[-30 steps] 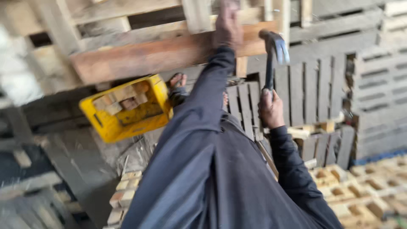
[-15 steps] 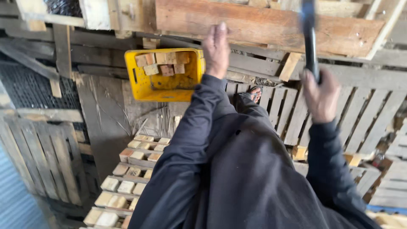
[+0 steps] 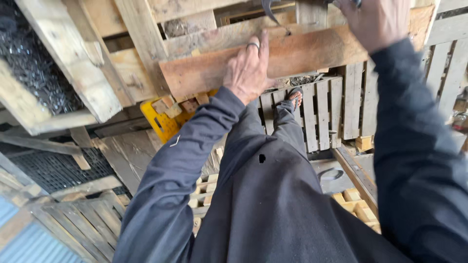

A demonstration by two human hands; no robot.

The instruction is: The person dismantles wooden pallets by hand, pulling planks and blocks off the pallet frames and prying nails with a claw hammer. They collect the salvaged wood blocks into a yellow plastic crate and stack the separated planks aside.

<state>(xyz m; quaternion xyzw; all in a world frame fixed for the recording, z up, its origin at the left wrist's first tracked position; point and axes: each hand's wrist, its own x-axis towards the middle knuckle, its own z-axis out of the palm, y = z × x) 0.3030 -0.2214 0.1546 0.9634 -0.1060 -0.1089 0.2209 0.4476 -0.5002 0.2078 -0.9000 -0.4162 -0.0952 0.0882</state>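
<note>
Several weathered pallets [image 3: 73,63] lean left of the reddish board [image 3: 292,58], and below the board's left end a yellow crate [image 3: 163,124] of small wood blocks [image 3: 170,104] sits partly hidden by the dark sleeve. On the board's face the left hand [image 3: 248,70] lies flat with fingers spread, while above it a hammer's curved claw [image 3: 273,12] meets the top edge; the right hand [image 3: 373,22] is curled shut, apparently around the handle, though that is hidden. Below the board, a sandalled foot [image 3: 294,97] stands on a slatted pallet [image 3: 331,112], with more pallets stacked right of it.
</note>
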